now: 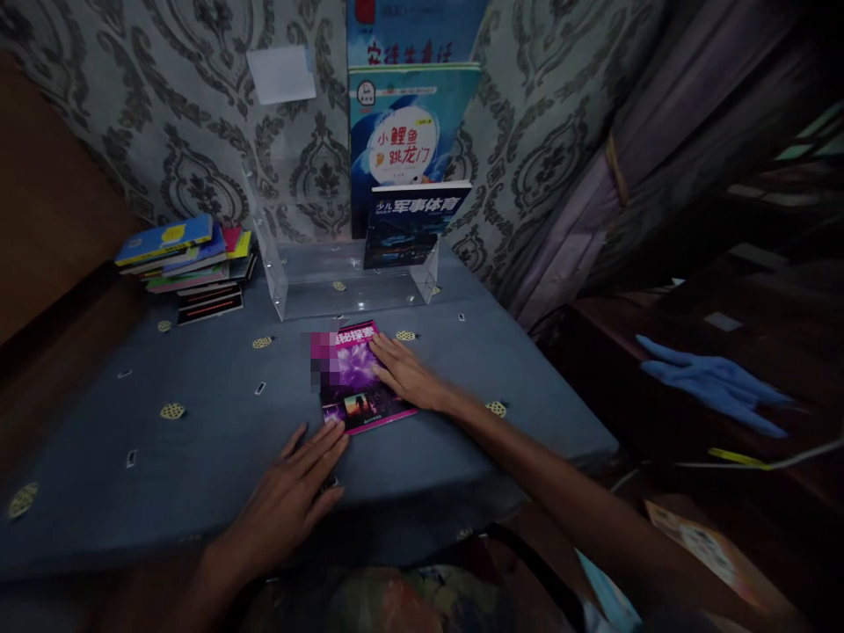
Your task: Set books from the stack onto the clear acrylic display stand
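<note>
A purple and pink book (360,374) lies flat, cover up, near the middle of the cloth-covered table (217,457); a blurred patch hides its upper left corner. My right hand (409,374) rests on the book's right side with its fingers extended. Down at the front, my left hand (300,479) lies flat on the cloth, its fingertips at the book's lower left corner. Behind the book stands a clear acrylic rack (349,294). In its right end leans a dark book (412,229), with taller blue books (412,123) behind it.
A stack of books (191,264) sits at the table's back left, by a brown wooden panel (59,185). White paper (281,75) shows against the patterned wall. To the right are a tied curtain (586,202) and a blue glove (712,378) on a dark surface.
</note>
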Motion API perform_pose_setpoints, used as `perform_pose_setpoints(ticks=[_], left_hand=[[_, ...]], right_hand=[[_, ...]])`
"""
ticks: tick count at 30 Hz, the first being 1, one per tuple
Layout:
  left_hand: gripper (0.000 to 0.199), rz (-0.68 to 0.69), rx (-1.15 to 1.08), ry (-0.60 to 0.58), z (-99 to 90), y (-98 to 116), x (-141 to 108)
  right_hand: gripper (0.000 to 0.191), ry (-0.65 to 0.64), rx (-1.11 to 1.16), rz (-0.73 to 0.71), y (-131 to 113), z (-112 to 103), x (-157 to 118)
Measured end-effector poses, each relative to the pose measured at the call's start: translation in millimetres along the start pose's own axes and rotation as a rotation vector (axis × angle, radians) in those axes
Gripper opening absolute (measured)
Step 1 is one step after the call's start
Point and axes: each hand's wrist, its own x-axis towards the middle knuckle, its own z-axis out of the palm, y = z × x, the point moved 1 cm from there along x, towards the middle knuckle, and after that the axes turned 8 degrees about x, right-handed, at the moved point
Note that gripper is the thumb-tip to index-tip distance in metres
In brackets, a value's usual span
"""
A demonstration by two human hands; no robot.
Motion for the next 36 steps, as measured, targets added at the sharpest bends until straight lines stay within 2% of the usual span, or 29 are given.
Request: perform_pose_setpoints(ticks=[6,12,15,19,23,27,31,36], left_hand=[[0.061,0.016,0.021,0.013,-1.4,0.7,1.6],[0.062,0.022,0.087,0.020,0.7,1.8,0.9],[0.064,0.056,0.111,0.021,3.0,5.8,7.6],[0.065,0.111,0.136,0.027,8.3,16.6,25.5],[0.063,0.119,0.131,-0.010,8.8,19.4,32.6],[0.059,0.102,0.075,-0.039,2.0,6.5,24.1],[0.058,0.007,0.062,-0.037,1.3,-19.3,22.2],[0.059,-0.132,0.025,-0.056,8.4,-67.4,50.5]], right_hand=[[0.061,-0.045,-0.019,-0.049,-30.5,-6.7,-58.1],[0.067,-0.054,-0.084,-0.086,-58.0,2.5,-108.5],[0.070,-0.050,-0.119,-0.098,-71.8,10.7,-117.3],[0.073,-0.035,-0.117,-0.122,-89.3,18.6,-113.4],[0.067,-0.050,-0.112,-0.127,-95.5,18.6,-110.3],[0.061,-0.026,-0.132,-0.103,-91.0,16.1,-116.4],[0.061,0.021,-0.131,-0.100,-86.4,16.9,-122.4],[0.063,0.050,-0.100,-0.087,-86.3,17.7,-123.3]])
